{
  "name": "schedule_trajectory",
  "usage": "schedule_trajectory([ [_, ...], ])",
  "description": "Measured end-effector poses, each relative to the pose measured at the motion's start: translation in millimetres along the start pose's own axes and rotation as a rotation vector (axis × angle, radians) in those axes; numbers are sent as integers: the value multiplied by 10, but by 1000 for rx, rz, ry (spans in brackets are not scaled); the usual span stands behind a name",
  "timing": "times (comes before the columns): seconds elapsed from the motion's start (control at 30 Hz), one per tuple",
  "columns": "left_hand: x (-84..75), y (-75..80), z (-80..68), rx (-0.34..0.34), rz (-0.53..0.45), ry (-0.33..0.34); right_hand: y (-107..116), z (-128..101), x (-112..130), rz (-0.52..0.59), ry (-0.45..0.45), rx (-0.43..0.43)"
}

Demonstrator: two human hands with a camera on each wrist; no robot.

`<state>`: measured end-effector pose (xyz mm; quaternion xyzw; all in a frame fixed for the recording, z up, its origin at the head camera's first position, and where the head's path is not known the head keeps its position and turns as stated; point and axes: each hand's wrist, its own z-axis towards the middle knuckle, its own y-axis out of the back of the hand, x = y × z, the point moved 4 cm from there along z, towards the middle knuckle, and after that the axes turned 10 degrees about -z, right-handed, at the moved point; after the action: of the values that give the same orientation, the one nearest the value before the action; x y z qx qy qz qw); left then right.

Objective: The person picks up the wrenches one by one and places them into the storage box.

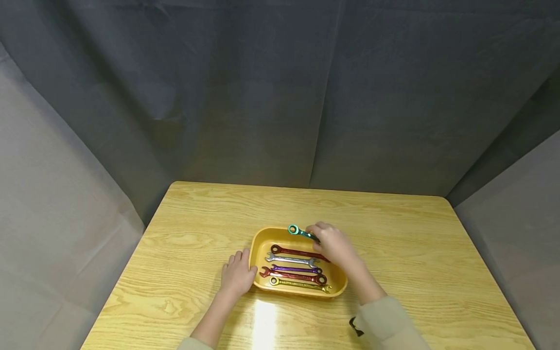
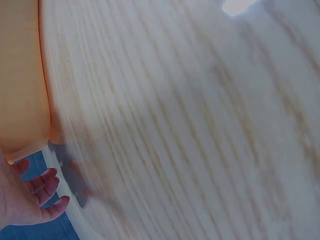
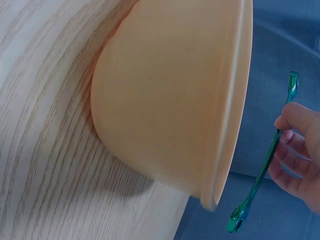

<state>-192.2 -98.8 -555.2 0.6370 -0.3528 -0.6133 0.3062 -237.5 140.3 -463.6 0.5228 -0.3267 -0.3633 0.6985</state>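
My right hand (image 1: 334, 245) pinches a green combination wrench (image 1: 302, 234) over the back right of a yellow plastic tub (image 1: 302, 293). In the right wrist view the green wrench (image 3: 260, 177) is held by its shank between thumb and fingers, above the rim. My left hand (image 1: 237, 274) rests at the tub's left end, its thumb by the rim. The left wrist view shows its fingers (image 2: 47, 192) loosely bent, apart from the wall. Inside the tub lie a dark red wrench (image 1: 297, 252), a silver wrench (image 1: 290, 260), a purple wrench (image 1: 295, 269), a red wrench (image 1: 293, 276) and a gold wrench (image 1: 299, 283).
The tub stands on a wood-grain table (image 1: 183, 243) near its front middle. Dark grey cloth (image 1: 262, 97) hangs behind the table, with lighter cloth (image 1: 52, 218) at the sides.
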Motion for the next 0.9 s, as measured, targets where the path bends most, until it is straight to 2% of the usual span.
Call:
schedule_trajectory([
  [0.4, -7, -6, 1, -7, -13, 1, -140, 115, 99, -7, 106, -34],
  [0.9, 29, -24, 15, -1, -12, -3, -457, 114, 93, -20, 154, 11],
])
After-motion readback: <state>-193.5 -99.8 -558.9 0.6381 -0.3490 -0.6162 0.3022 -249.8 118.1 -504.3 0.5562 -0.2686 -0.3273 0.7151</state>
